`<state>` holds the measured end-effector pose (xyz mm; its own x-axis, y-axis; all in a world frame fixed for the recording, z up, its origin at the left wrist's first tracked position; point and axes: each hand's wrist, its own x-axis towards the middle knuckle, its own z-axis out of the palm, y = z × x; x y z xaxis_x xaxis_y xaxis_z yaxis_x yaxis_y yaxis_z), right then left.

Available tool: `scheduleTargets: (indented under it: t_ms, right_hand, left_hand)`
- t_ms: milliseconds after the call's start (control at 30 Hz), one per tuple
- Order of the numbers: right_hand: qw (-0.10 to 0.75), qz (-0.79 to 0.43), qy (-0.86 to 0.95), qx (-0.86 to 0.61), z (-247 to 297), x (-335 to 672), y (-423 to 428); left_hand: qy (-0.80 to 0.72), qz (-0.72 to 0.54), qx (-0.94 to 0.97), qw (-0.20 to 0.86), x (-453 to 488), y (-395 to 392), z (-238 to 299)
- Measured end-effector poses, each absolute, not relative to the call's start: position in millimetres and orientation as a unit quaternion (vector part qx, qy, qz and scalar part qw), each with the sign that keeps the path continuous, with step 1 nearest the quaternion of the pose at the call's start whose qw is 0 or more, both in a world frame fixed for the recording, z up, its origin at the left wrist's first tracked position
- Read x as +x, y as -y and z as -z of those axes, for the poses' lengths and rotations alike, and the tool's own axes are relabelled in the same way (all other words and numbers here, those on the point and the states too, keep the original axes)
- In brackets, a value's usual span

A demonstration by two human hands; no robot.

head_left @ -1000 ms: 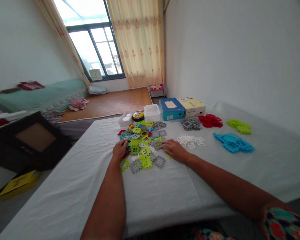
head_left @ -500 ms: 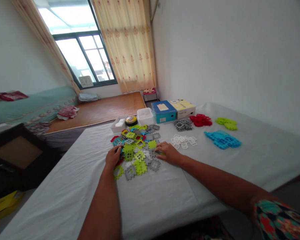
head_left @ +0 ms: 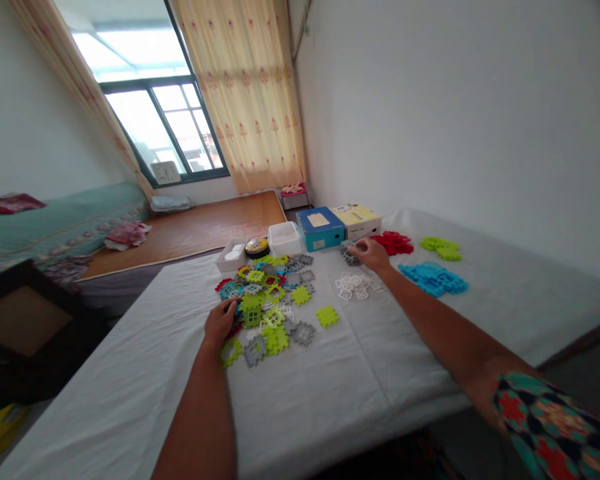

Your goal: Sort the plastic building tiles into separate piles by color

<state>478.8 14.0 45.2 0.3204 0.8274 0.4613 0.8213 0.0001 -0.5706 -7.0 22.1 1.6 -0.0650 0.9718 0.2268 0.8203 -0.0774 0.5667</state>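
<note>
My left hand (head_left: 221,323) rests at the left edge of a mixed pile of toothed plastic building tiles (head_left: 253,301). Its fingers are curled together around something small and dark that I cannot make out. Farther off, my right hand (head_left: 373,256) is over the heap of grey tiles (head_left: 349,252), fingers closed on a grey tile at the heap. A lone lime green tile (head_left: 327,317) lies right of the mixed pile. White frame pieces (head_left: 357,285) sit just nearer than my right hand.
Red tiles (head_left: 394,243), lime green tiles (head_left: 441,248) and blue tiles (head_left: 433,278) form separate heaps on the right. Along the back stand a white tray (head_left: 225,262), a round tin (head_left: 257,248), a clear tub (head_left: 283,238), a blue box (head_left: 321,230) and a yellow-topped box (head_left: 357,221).
My right hand has moved from the mixed pile, right and away from me, to the grey heap. The lone green tile is now uncovered. My left hand stays by the pile.
</note>
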Motion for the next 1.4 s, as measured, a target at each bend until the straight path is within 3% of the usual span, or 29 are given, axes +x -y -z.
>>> scheduleTargets:
  t_ms: [167,333,533,633,733,833,1400]
  right_hand:
    - [0.386,0.012,0.465,-0.796,-22.7,528.9,-31.4]
    - [0.352,0.008,0.486,-0.8,-0.6,525.1,-29.5]
    - [0.391,0.087,0.483,-0.778,-13.3,546.2,-24.8]
    - [0.325,0.115,0.511,-0.788,-25.7,559.4,-28.5]
    - [0.201,0.073,0.565,-0.797,-36.3,560.8,-42.8]
    - [0.133,0.047,0.588,-0.796,-41.1,554.6,-62.6]
    - [0.08,0.027,0.635,-0.768,-75.8,534.3,-75.8]
  left_hand:
    - [-0.662,-0.3,0.675,0.128,-7.5,-23.1,-2.1]
    - [-0.664,-0.299,0.673,0.129,-9.0,-24.5,-0.7]
    - [-0.657,-0.308,0.677,0.124,-10.3,-25.3,-0.2]
    - [-0.661,-0.305,0.675,0.121,-10.6,-25.9,0.4]
    - [-0.666,-0.298,0.672,0.123,-10.0,-26.2,0.8]
    - [-0.668,-0.302,0.668,0.129,-9.2,-26.0,1.0]
    - [-0.658,-0.305,0.673,0.145,-11.8,-26.9,4.2]
